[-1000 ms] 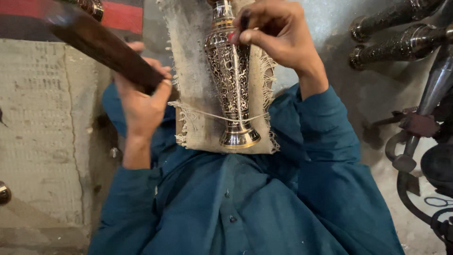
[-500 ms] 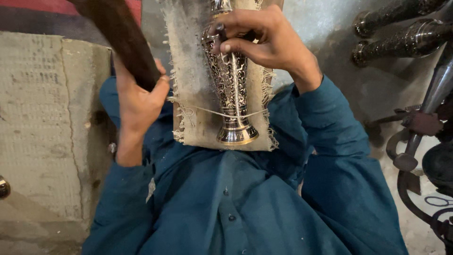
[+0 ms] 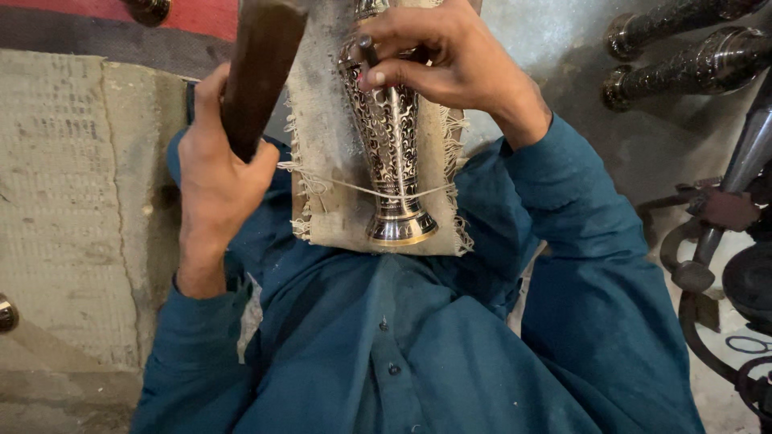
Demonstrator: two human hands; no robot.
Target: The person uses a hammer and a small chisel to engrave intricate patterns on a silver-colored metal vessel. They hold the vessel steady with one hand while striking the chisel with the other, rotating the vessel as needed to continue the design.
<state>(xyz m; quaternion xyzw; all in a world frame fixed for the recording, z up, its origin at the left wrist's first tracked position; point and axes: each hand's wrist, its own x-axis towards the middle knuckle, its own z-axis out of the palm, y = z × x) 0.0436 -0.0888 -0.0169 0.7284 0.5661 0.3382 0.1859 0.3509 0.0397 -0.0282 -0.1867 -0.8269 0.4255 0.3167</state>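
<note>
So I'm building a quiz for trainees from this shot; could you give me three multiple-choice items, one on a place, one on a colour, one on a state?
1. Where does the engraved silver metal vase lie?
A. on the frayed beige cloth pad
B. on the floor
C. in a box

2. What colour are the shirt sleeves?
A. white
B. teal blue
C. yellow

3. How does the left hand stand?
A. open and flat
B. resting on the vase
C. closed on the dark wooden mallet

Answers: 1 A, the vase is tied to the pad with string. 2 B, both sleeves are teal. 3 C, its grip wraps the handle while the right hand holds a thin tool at the vase.
</note>
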